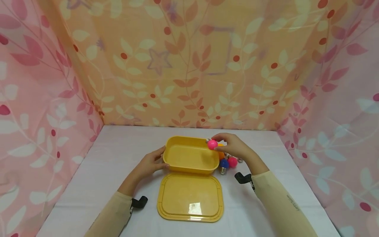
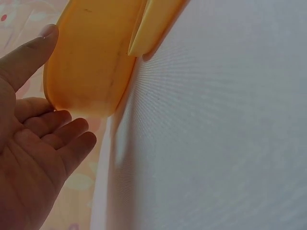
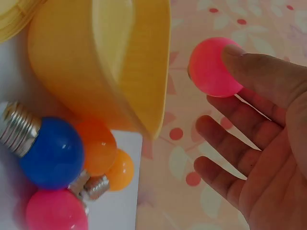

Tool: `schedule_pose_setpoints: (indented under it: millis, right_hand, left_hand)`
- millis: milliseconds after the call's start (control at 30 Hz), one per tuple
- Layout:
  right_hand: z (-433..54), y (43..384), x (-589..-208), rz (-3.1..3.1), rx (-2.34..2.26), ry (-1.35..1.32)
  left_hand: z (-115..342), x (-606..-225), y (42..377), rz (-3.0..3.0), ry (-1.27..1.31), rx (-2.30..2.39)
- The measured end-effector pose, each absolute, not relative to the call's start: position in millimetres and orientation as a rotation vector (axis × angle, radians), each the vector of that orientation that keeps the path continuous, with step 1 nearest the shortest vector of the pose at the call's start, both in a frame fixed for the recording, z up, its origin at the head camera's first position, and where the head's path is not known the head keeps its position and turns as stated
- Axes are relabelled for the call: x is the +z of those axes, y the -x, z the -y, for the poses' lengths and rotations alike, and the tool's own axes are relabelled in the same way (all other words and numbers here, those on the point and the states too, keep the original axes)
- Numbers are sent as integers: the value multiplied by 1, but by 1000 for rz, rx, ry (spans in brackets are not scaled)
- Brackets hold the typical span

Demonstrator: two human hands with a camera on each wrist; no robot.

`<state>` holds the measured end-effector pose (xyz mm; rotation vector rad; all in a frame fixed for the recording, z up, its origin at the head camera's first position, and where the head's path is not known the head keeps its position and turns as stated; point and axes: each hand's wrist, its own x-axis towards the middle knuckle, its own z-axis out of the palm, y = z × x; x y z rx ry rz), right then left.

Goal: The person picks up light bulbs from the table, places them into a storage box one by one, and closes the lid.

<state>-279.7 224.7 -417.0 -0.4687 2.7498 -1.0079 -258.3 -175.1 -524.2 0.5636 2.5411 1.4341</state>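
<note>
My right hand (image 1: 232, 144) pinches a pink light bulb (image 1: 212, 144) between thumb and fingers, over the right end of the yellow plastic box (image 1: 189, 171). In the right wrist view the pink bulb (image 3: 213, 67) shows its round side, with the other fingers spread below it. My left hand (image 1: 152, 161) rests against the box's left end. Its thumb (image 2: 36, 55) lies nearly straight at the box edge in the left wrist view, fingertips right at the wall. The yellow lid (image 1: 190, 197) lies flat in front of the box.
Right of the box lie a blue bulb (image 3: 53, 153), another pink bulb (image 1: 232, 162) and orange bulbs (image 3: 97, 148) with silver screw bases. A white cloth covers the table (image 1: 118, 210). Patterned curtains (image 1: 189, 65) hang behind and at both sides.
</note>
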Motion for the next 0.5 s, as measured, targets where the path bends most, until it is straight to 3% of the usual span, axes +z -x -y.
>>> schedule_pose_setpoints:
  millis: [500]
  right_hand:
    - [-169, 320, -416, -2637, -812, 713]
  left_hand:
    - [175, -527, 260, -2533, -583, 1466]
